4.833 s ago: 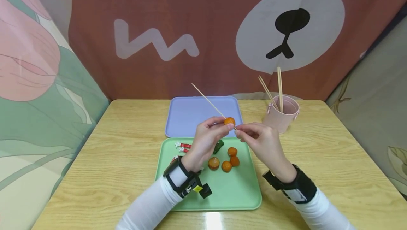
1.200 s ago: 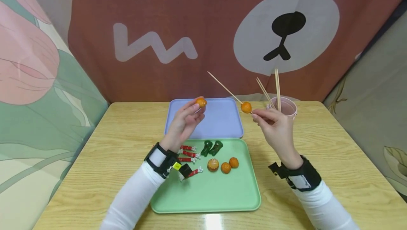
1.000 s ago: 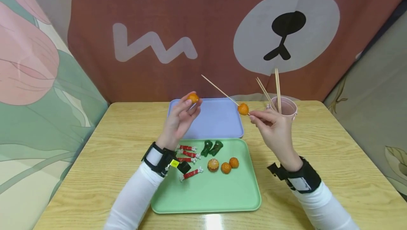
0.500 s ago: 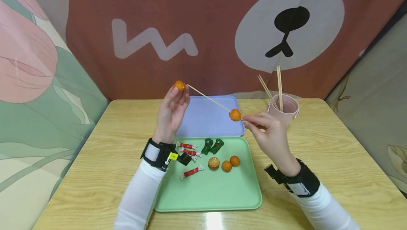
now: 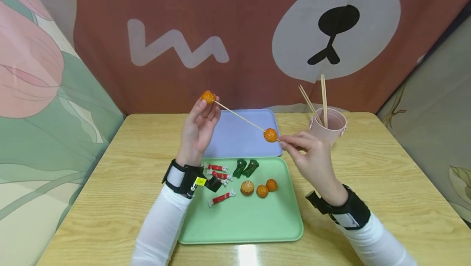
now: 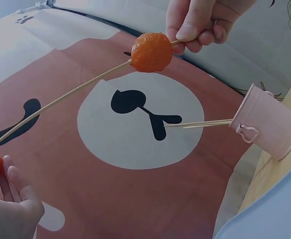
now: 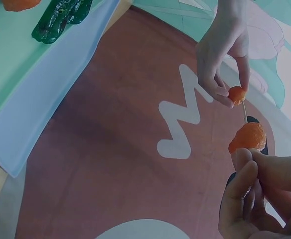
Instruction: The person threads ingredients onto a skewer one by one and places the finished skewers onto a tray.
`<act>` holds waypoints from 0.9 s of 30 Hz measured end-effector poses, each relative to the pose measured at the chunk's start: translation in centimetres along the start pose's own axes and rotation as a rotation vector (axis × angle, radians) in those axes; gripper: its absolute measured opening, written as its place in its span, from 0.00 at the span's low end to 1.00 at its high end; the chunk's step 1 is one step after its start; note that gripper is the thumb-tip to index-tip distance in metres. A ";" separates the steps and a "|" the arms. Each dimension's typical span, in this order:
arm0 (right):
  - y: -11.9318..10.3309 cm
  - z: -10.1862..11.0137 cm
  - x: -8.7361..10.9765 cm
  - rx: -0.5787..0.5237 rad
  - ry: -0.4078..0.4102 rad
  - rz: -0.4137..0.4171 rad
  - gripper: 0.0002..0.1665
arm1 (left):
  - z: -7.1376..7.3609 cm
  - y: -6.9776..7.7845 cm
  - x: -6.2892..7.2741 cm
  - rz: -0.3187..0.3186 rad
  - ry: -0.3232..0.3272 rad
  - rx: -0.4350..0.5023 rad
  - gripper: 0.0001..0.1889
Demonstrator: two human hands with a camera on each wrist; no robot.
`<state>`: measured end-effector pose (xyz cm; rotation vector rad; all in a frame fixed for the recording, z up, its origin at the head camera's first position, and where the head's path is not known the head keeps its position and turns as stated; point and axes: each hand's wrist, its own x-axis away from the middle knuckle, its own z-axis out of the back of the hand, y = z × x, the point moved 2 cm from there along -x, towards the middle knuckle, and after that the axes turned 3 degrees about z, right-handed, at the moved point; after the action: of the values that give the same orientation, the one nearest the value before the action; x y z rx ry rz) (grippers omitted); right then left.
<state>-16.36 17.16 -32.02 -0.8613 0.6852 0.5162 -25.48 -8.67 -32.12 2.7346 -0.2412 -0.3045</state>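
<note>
My right hand (image 5: 312, 153) pinches the lower end of a thin wooden skewer (image 5: 241, 117). An orange ball (image 5: 270, 135) is threaded on that skewer just above my right fingertips. Up and to the left, my left hand (image 5: 200, 129) pinches a second orange ball (image 5: 208, 97) between thumb and fingers. The skewer's far tip meets this second ball; how deep it goes in cannot be told. In the left wrist view the skewer (image 6: 60, 103) runs from one ball to the other. The right wrist view shows the threaded ball (image 7: 248, 138) close to my right thumb.
A green tray (image 5: 243, 225) holds two orange balls (image 5: 262, 191), a brown round piece (image 5: 247, 188), two dark green pieces (image 5: 251, 168) and several red-and-white sticks (image 5: 222, 198). Behind it lies a blue tray (image 5: 243, 135). A pink bucket (image 5: 327, 133) with skewers stands at the back right.
An orange ball was picked off the green tray by my left hand. That hand moved up and left to the skewer's tip. My right hand brought the skewer left and slightly down.
</note>
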 end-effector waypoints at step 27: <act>0.3 0.2 0.1 0.034 -0.029 -0.024 0.09 | 0.1 -0.6 0.0 -0.022 0.063 -0.180 0.11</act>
<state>-16.46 17.54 -32.15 -0.8281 0.6551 0.4935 -25.40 -8.15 -32.44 2.5653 -0.1578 -0.2336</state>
